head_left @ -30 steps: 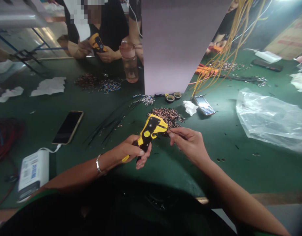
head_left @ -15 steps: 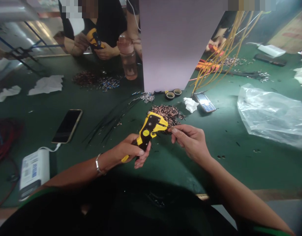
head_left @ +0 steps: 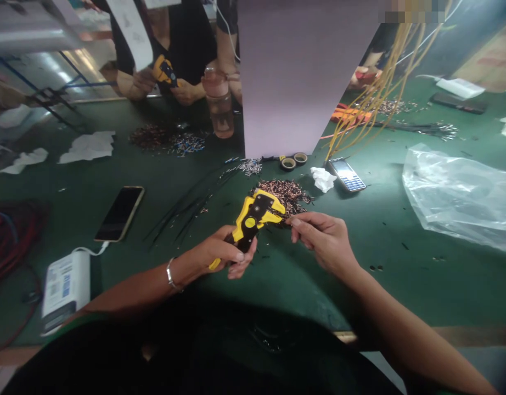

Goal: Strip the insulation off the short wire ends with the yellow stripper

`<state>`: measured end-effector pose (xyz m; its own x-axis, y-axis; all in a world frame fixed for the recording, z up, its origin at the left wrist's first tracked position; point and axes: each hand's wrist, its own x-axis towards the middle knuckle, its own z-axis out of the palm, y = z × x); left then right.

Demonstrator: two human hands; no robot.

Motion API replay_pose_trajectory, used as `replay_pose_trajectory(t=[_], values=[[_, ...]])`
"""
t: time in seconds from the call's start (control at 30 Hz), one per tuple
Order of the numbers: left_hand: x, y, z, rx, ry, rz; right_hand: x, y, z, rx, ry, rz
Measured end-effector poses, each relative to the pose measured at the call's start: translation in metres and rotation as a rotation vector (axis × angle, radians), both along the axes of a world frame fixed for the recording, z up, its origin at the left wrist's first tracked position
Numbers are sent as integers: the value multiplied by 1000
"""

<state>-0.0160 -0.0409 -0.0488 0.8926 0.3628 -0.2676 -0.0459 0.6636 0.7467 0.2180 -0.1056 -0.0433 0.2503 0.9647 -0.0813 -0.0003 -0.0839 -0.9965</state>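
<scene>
My left hand (head_left: 222, 254) is wrapped round the handles of a yellow and black wire stripper (head_left: 253, 218), its head pointing up and to the right. My right hand (head_left: 322, 238) is closed in a pinch right at the stripper's jaws, holding a small piece that I cannot make out. Just behind the tool lies a pile of short copper-coloured wire pieces (head_left: 286, 191) on the green table (head_left: 401, 274). Thin black wires (head_left: 187, 206) lie to the left of the pile.
A phone (head_left: 119, 213) on a cable and a white power bank (head_left: 65, 288) lie at the left. A keypad phone (head_left: 347, 174), crumpled tissue (head_left: 322, 179), tape rolls (head_left: 293, 161), a white panel (head_left: 306, 71), a bottle (head_left: 220, 104) and a plastic bag (head_left: 459, 195) surround me. A person's hands (head_left: 183, 90) work opposite.
My hands and the stripper have stayed together in nearly the same place; the view has shifted slightly. The person opposite has moved their tool a little.
</scene>
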Motion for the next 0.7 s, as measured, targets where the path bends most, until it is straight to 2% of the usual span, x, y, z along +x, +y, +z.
replay_pose_trajectory(t=[0.47,0.7], values=[[1,12,-6,-29,-123,-84,2,-1,-1,46,-102,-50],[0,18,-11,-13,-169,13,3,-1,7,79,-299,-79]])
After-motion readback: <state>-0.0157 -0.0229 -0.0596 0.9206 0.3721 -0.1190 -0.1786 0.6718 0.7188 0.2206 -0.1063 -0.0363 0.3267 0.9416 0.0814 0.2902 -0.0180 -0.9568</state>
